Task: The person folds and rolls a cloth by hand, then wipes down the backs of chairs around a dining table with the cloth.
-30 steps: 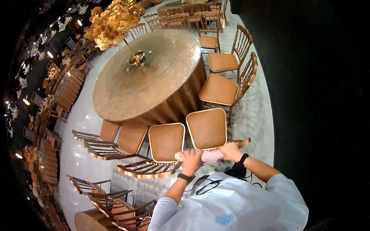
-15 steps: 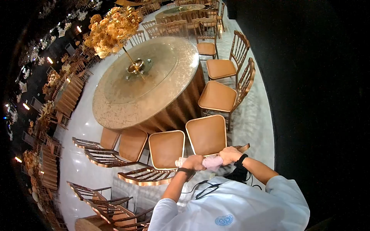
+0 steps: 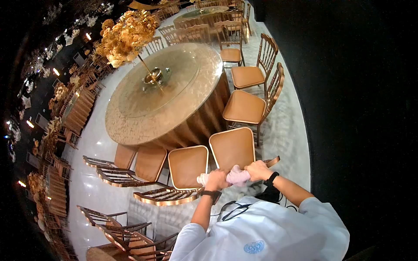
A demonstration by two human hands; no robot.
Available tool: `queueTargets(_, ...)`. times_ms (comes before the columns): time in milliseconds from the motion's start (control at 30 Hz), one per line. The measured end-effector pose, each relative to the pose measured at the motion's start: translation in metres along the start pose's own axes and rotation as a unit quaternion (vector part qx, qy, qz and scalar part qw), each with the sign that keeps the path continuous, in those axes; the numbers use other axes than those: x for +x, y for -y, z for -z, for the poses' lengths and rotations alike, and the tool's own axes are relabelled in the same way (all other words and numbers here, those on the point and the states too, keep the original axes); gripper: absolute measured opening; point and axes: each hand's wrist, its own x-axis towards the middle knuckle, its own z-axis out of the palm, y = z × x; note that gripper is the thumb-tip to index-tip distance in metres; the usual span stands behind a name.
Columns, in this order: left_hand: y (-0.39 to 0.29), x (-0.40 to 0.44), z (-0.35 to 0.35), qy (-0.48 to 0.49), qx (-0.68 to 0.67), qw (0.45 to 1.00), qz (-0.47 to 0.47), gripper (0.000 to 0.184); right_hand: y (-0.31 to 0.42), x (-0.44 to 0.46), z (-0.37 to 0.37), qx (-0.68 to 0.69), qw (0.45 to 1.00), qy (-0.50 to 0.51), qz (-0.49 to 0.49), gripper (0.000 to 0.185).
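Note:
My left hand (image 3: 217, 179) is closed around a pale pink cloth (image 3: 238, 175), whose whitish end pokes out on the hand's left side. The bunched cloth fills the gap to my right hand (image 3: 258, 170). That hand is closed at the top rail of the nearest chair's back (image 3: 273, 162), touching the cloth; its fingertips are hidden. Beyond both hands is this chair's brown padded seat (image 3: 232, 148). Just left stands another chair with a light-edged brown seat (image 3: 188, 167).
A large round table (image 3: 130, 106) with a skirted cloth bears a gold flower centrepiece (image 3: 128, 37). Several chairs ring it, including one on the right (image 3: 246, 106). More chairs (image 3: 126, 235) stand behind at lower left. A dark wall (image 3: 348, 108) runs along the right.
Both hands sit slightly higher in view, and the pink cloth between them looks more bunched. The view has shifted a little; the chairs stand in the same arrangement.

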Motion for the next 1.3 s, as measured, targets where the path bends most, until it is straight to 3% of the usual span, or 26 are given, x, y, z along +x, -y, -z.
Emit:
queueTargets(167, -0.006, -0.002, 0.008, 0.047, -0.019, 0.997, 0.053, 0.057, 0.005, -0.020, 0.021, -0.013, 0.998, -0.043, 0.047, 0.052)
queueTargets(200, 0.004, 0.001, -0.010, 0.013, -0.013, 0.999, 0.040, 0.057, 0.017, -0.025, 0.052, 0.006, 1.000, 0.004, 0.029, 0.048)
queueTargets(233, 0.008, 0.002, -0.015, 0.012, -0.010, 0.999, 0.036, 0.058, 0.017, -0.025, 0.056, -0.021, 0.997, -0.051, 0.052, 0.034)
queueTargets(300, 0.008, 0.004, -0.015, 0.061, -0.011, 0.996, 0.063, 0.064, 0.050, -0.042, 0.137, -0.024, 0.997, -0.053, 0.059, 0.018)
queueTargets(367, 0.001, 0.003, -0.004, 0.069, -0.006, 0.995, 0.072, 0.063, 0.075, -0.070, 0.188, -0.073, 0.971, -0.185, 0.132, 0.008)
queueTargets(400, 0.000, 0.001, -0.001, 0.052, -0.002, 0.997, 0.060, 0.061, 0.089, -0.086, 0.209, -0.072, 0.931, -0.320, 0.163, 0.008)
queueTargets(500, 0.000, -0.001, 0.001, 0.025, 0.005, 0.999, 0.047, 0.060, 0.144, -0.130, 0.296, -0.010, 0.955, -0.263, 0.139, 0.020)
queueTargets(533, 0.001, -0.002, 0.000, 0.025, 0.003, 0.998, 0.049, 0.060, 0.155, -0.139, 0.308, -0.026, 0.942, -0.292, 0.163, 0.022)
queueTargets(600, 0.001, -0.001, -0.001, 0.031, 0.000, 0.998, 0.054, 0.060, 0.171, -0.153, 0.312, -0.034, 0.911, -0.360, 0.197, 0.021)
queueTargets(700, 0.002, 0.001, -0.003, 0.037, -0.003, 0.998, 0.056, 0.060, 0.185, -0.160, 0.306, 0.009, 0.899, -0.374, 0.229, 0.015)
queueTargets(733, 0.002, 0.000, -0.004, 0.038, -0.002, 0.998, 0.057, 0.060, 0.194, -0.148, 0.289, -0.008, 0.829, -0.515, 0.219, 0.021)
queueTargets(833, -0.001, -0.002, 0.000, 0.040, -0.006, 0.997, 0.059, 0.061, 0.193, -0.143, 0.280, -0.106, 0.725, -0.636, 0.243, 0.018)
queueTargets(1000, 0.000, -0.001, -0.003, 0.029, -0.013, 0.997, 0.069, 0.059, 0.189, -0.163, 0.289, -0.040, 0.807, -0.523, 0.272, 0.018)
queueTargets(1300, -0.004, -0.002, 0.006, 0.035, -0.011, 0.997, 0.070, 0.055, 0.194, -0.174, 0.293, 0.002, 0.841, -0.470, 0.269, 0.020)
